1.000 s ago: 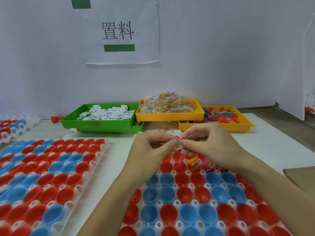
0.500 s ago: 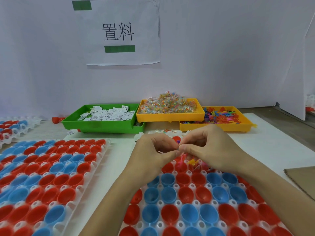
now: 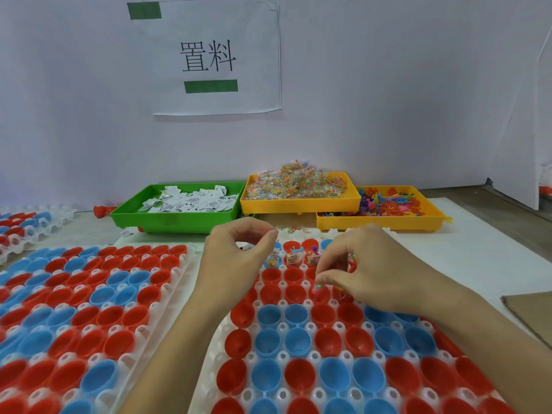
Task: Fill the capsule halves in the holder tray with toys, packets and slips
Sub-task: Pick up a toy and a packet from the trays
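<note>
The right hand point(image 3: 373, 270) pinches a small packet point(image 3: 319, 286) directly above an empty red capsule half point(image 3: 321, 294) near the holder tray point(image 3: 280, 327) far edge; the left hand point(image 3: 239, 258), curled, seems to hold a slip.

Right grip point(image 3: 321, 279) contents too small; holder tray point(image 3: 280, 392) cropped below.

White holder tray point(image 3: 298, 325) at table's near right, packed with red and blue capsule halves point(image 3: 300, 339), open side up. Far-row halves point(image 3: 294, 253) already hold toys, packets, slips; nearer rows empty. Small colourful bits in half point(image 3: 319, 289) beneath right hand.
</note>
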